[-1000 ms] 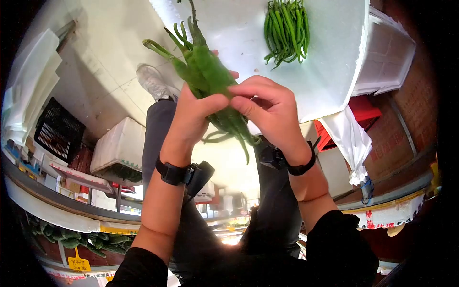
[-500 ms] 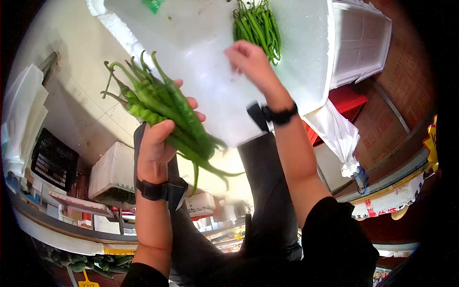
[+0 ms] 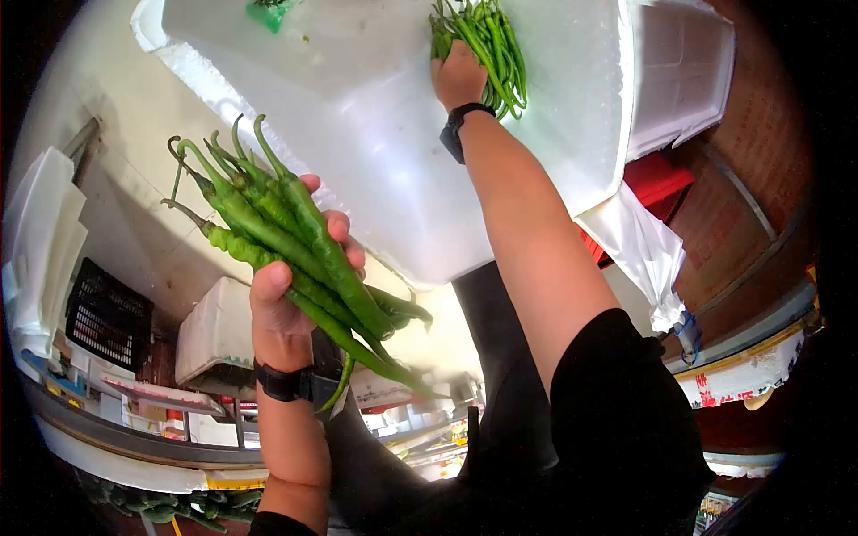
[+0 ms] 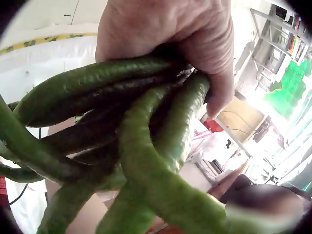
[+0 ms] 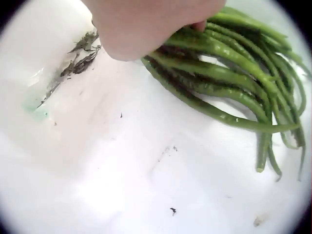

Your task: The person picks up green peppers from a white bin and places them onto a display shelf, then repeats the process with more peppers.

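Note:
My left hand (image 3: 281,323) grips a bunch of long green chili peppers (image 3: 268,223) out over the floor, thumb on the near side and fingertips showing along the far side. Their curved stems point up and left. In the left wrist view the peppers (image 4: 161,161) fan out below the hand. My right hand (image 3: 460,76) is down at the left edge of a second pile of green chili peppers (image 3: 505,62), which lies in a white foam box (image 3: 375,161). The right wrist view shows it over one end of these peppers (image 5: 219,73), most fingers hidden; I cannot tell whether they hold any.
A green scrap (image 3: 268,13) and dark withered bits (image 5: 80,61) lie in the box. Its raised rim (image 3: 201,80) runs along the left side. A red crate (image 3: 657,183) and a white plastic bag (image 3: 635,250) stand at right; a black crate (image 3: 109,313) is at left.
My right hand has left the bunch and reached forward to the pile in the box. The left hand has moved left and down with its peppers; the head view has shifted too.

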Motion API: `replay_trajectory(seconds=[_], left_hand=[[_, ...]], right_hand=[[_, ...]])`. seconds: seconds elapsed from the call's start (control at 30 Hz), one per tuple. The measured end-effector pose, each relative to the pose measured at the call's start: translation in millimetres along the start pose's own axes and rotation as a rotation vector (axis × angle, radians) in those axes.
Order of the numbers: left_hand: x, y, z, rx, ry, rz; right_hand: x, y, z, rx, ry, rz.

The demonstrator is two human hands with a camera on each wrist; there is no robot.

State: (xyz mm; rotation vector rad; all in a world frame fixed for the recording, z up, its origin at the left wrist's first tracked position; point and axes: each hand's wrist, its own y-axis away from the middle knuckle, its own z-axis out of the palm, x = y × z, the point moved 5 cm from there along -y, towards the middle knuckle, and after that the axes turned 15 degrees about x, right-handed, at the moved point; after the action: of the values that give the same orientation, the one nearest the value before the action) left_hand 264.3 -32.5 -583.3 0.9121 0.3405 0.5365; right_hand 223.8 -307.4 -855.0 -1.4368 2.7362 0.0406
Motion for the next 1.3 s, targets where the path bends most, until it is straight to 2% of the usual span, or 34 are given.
replay_trajectory(seconds=[0.1,0.2,0.23,0.3,0.33,0.47,0.6,0.8,0.93,1.03,1.23,1.3], left_hand=[[0.7,1.5,0.4,0.027,-0.014,-0.005],[2.6,-1.7,3.1,0.014,-0.020,-0.009],[3.5,-2.1,3.2,0.016,-0.018,-0.008],[5.0,-2.5,2.9,0.022,-0.016,-0.008],[5.7,-2.6,2.3,0.031,-0.015,-0.010],[5.0,-3.5,-0.8,0.056,-0.019,-0.017],[4.1,-4.5,0.3,0.085,-0.033,-0.003],[5.3,-5.5,0.2,0.111,-0.086,-0.006],[7.7,-6.8,-1.4,0.100,-0.068,0.000],[6.3,-6.5,-0.7,0.109,-0.075,-0.008],[4.8,-6.4,0.3,0.123,-0.110,-0.022],[4.9,-6.3,0.0,0.128,-0.114,-0.019]], right_hand=[[2.5,-2.0,-15.3,0.079,-0.180,0.016],[17.7,-10.2,-30.5,0.035,-0.175,0.065],[20.7,-17.6,-34.1,-0.046,-0.159,0.115],[25.3,-29.2,-37.0,-0.003,-0.176,0.097],[27.2,-34.2,-35.3,0.018,-0.186,0.090],[38.7,-45.7,-5.1,-0.115,-0.028,0.111],[32.2,-48.9,-14.3,-0.042,-0.032,0.016],[53.6,-36.6,-20.7,-0.124,-0.087,0.210],[60.7,-34.4,-13.3,-0.160,-0.144,0.213],[57.0,-34.5,-12.7,-0.073,-0.154,0.099],[52.1,-38.1,-13.8,-0.160,-0.100,0.130],[50.1,-38.4,-14.9,-0.106,-0.099,0.065]])
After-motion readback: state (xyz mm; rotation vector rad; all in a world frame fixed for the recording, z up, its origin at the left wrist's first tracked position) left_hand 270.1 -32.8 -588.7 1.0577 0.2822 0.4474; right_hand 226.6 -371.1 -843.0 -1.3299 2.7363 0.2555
